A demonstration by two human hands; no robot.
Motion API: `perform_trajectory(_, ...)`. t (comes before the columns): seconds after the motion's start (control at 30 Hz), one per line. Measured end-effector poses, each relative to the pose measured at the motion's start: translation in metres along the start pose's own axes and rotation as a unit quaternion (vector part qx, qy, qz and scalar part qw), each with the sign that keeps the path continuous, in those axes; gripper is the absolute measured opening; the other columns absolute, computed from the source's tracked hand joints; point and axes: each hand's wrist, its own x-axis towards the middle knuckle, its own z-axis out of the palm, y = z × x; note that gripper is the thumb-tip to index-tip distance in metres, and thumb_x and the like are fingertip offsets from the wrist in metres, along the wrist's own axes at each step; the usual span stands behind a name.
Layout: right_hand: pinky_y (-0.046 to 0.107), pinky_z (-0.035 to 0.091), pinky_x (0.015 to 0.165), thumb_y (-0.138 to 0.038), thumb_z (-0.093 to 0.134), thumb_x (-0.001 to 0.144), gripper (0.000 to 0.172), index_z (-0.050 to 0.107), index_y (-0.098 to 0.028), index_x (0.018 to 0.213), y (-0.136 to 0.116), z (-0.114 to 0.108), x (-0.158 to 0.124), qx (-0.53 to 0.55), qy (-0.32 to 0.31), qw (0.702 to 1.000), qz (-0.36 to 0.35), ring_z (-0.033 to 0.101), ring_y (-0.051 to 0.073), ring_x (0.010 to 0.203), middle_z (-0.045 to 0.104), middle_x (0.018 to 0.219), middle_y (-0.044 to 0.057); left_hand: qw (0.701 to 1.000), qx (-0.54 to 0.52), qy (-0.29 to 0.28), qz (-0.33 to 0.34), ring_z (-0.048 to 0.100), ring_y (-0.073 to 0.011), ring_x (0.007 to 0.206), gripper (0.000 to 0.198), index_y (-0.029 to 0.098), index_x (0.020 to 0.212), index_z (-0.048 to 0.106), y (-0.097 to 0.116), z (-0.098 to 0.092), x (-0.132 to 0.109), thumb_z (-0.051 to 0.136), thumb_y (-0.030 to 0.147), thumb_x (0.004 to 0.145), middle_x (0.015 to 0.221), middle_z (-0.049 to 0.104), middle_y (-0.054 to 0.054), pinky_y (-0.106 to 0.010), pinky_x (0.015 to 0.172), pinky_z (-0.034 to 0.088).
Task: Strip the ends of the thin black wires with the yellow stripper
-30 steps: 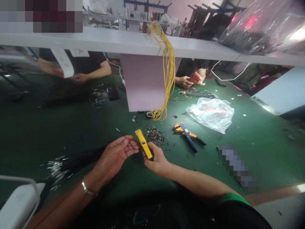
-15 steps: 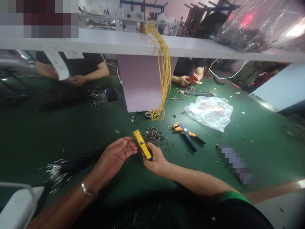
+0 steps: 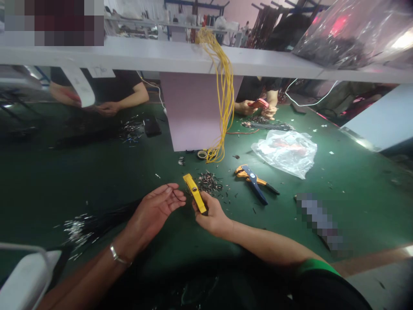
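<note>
My left hand (image 3: 164, 201) pinches a thin dark wire (image 3: 174, 196) between thumb and fingers, palm turned up. Close to its right, my right hand (image 3: 211, 216) is wrapped round a yellow wire stripper (image 3: 195, 192) with a round metal pivot. The tool's head points up and to the left, apart from the left fingertips. Just behind it lies a pile of short wire scraps (image 3: 209, 182). A bundle of black wires with shiny ends (image 3: 79, 230) stretches along the table beside my left forearm.
On the green table (image 3: 364, 189), a blue-and-orange wire stripper (image 3: 254, 183) and a clear plastic bag (image 3: 285, 153) lie to the right. Yellow wires (image 3: 224, 99) hang from the white shelf (image 3: 135, 54). Two people work opposite, one holding a red tool (image 3: 259, 103).
The yellow wire stripper has shifted very slightly in my right hand's grip, while my left hand stays almost still. The view has moved a little; the person opposite at right has moved their fingers.
</note>
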Motion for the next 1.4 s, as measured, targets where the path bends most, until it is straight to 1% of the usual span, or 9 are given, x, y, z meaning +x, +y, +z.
perform_trajectory(0.33, 0.024, 0.040, 0.057, -0.016, 0.052, 0.060, 0.017, 0.046, -0.022, 0.075, 0.0060, 0.0020, -0.0005, 0.000, 0.004, 1.000, -0.004, 0.044, 0.012, 0.060, 0.047, 0.067, -0.004, 1.000, 0.000, 0.002, -0.001, 0.068, -0.0182, 0.076, 0.013, 0.009, 0.092, 0.068, 0.0009, -0.0014, 0.0007, 0.066, 0.014, 0.080, 0.079, 0.070, -0.010, -0.032, 0.076, 0.057)
perform_trajectory(0.73, 0.024, 0.039, 0.056, -0.016, 0.052, 0.060, 0.018, 0.046, -0.021, 0.076, 0.0055, 0.0026, -0.0006, -0.010, 0.005, 1.000, -0.006, 0.043, 0.012, 0.059, 0.047, 0.067, -0.004, 1.000, -0.005, 0.002, -0.010, 0.068, -0.0177, 0.075, 0.012, 0.009, 0.090, 0.068, 0.0010, -0.0011, 0.0008, 0.067, 0.014, 0.079, 0.077, 0.070, -0.009, -0.031, 0.075, 0.057)
perform_trajectory(0.97, 0.025, 0.039, 0.057, -0.018, 0.050, 0.060, 0.015, 0.046, -0.021, 0.075, 0.0018, 0.0008, -0.0009, -0.015, -0.005, 1.000, -0.006, 0.044, 0.013, 0.060, 0.046, 0.067, -0.003, 1.000, -0.009, 0.002, -0.013, 0.068, -0.0181, 0.077, 0.013, 0.008, 0.091, 0.068, -0.0008, -0.0054, 0.0028, 0.066, 0.013, 0.080, 0.080, 0.070, -0.010, -0.032, 0.077, 0.057)
perform_trajectory(1.1, 0.025, 0.039, 0.056, -0.019, 0.050, 0.060, 0.015, 0.046, -0.021, 0.075, 0.0028, 0.0016, -0.0013, -0.013, -0.004, 1.000, -0.001, 0.044, 0.012, 0.059, 0.046, 0.067, -0.004, 1.000, -0.012, 0.011, -0.012, 0.068, -0.0187, 0.077, 0.012, 0.008, 0.091, 0.068, -0.0003, -0.0054, 0.0026, 0.064, 0.012, 0.081, 0.079, 0.070, -0.011, -0.032, 0.075, 0.057)
perform_trajectory(1.4, 0.025, 0.039, 0.055, -0.016, 0.051, 0.060, 0.016, 0.048, -0.021, 0.075, 0.0072, 0.0000, -0.0005, 0.014, 0.002, 1.000, -0.011, 0.044, 0.012, 0.058, 0.048, 0.067, -0.004, 1.000, -0.010, 0.000, -0.005, 0.068, -0.0181, 0.078, 0.012, 0.008, 0.092, 0.068, -0.0009, -0.0075, 0.0036, 0.063, 0.012, 0.082, 0.080, 0.070, -0.010, -0.032, 0.078, 0.056)
